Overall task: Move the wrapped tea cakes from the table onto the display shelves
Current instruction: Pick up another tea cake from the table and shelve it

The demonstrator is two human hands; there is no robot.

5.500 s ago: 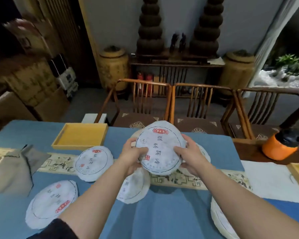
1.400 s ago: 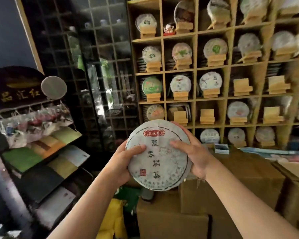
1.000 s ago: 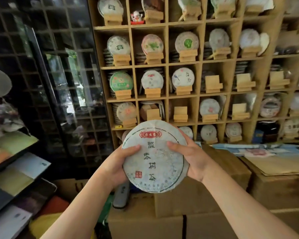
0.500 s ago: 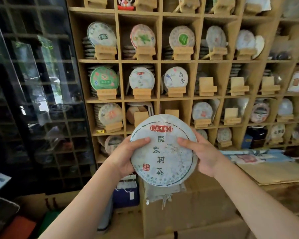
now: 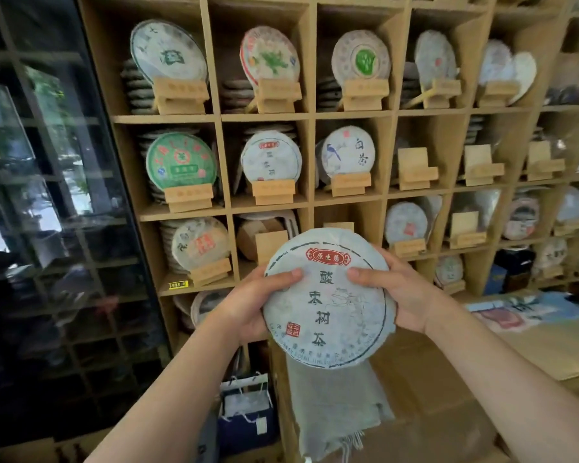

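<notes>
The shelves (image 5: 310,116) are filling the upper and right parts of the frame, a wooden grid of compartments, most of them already showing a wrapped cake propped on a small wooden stand with stacks lying behind. Several stands are standing bare: one (image 5: 415,168) in the middle row right of centre, two more further right in that row, and one (image 5: 270,243) partly hidden just above and left of the cake. The cake (image 5: 328,297) is sitting at lower centre of the frame, in front of the shelves and below those bare stands, its round face turned toward the camera and its printed column of characters running top to bottom, so it is already upright as the displayed ones are. The left hand (image 5: 248,305) is gripping its left edge, thumb laid across the face and fingers hidden behind; the right hand (image 5: 395,292) is gripping the right edge the same way, both equally close to it. The coming move is likely an upward and forward carry, slightly left or right depending on the stand chosen. Which one is meant cannot be told.
</notes>
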